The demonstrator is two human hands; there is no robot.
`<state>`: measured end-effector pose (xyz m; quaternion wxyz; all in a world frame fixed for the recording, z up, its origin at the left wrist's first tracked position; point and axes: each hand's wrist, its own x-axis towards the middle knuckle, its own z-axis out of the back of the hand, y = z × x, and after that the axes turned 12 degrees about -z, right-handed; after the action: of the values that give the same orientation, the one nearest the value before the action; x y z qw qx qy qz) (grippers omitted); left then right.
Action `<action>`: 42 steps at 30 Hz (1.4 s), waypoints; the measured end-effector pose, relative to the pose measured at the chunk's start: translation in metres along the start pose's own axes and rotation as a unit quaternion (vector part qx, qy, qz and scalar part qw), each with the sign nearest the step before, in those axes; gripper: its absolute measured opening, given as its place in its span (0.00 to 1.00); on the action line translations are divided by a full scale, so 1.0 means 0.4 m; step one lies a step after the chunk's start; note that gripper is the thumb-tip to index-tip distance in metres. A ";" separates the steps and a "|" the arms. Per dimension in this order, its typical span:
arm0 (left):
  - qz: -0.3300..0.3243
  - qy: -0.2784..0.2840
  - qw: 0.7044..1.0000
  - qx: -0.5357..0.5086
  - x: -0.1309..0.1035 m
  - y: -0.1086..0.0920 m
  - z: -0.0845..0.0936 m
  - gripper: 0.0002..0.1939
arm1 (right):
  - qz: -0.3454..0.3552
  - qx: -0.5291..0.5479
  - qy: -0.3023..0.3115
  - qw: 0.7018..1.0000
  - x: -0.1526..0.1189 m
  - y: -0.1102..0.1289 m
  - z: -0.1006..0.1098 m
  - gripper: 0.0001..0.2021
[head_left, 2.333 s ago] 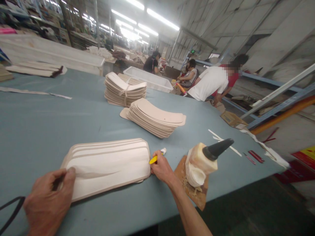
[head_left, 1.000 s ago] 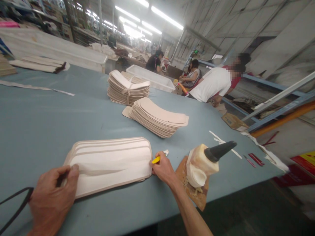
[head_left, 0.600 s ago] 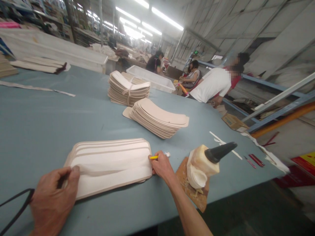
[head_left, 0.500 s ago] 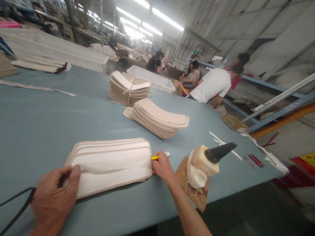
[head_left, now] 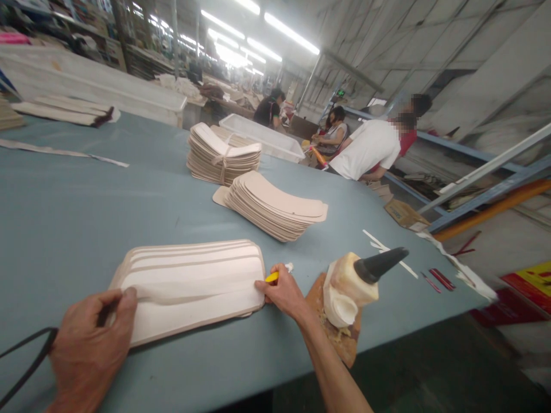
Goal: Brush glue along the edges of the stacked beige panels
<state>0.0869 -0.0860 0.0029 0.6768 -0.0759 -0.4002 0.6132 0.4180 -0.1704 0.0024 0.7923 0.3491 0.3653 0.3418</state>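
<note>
Seemingly aligning layered white, beige-edged flat panels [head_left: 189,287]
Left hand [head_left: 92,338] pinches one end; right hand [head_left: 283,291], gripping a slim yellow tool [head_left: 272,277], touches the other; steadiness seems needed next.

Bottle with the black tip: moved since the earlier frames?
No. The bottle sits at the same spot on the brown board, same place relative to the white strips.

We see a blue-grey worktop [head_left: 77,223]; the layered panels [head_left: 193,274] on it are white, striped with beige edges; right of the panels, we see a yellow handle [head_left: 272,277], then a cream bottle [head_left: 344,281] with a black nozzle [head_left: 381,265] on a brown board [head_left: 348,349]; beyond the panels, a beige stack [head_left: 275,201] and a beige bundle [head_left: 205,163] topped with white.
</note>
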 end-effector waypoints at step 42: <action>0.042 0.021 0.980 -0.194 0.025 -0.007 0.073 0.18 | 0.331 -0.199 -0.375 0.842 -0.008 -0.033 -0.156 0.13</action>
<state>0.0698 -0.0892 0.0283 0.6312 -0.2348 -0.4938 0.5500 0.3691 -0.1608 -0.0377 0.7608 0.3860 -0.1733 0.4921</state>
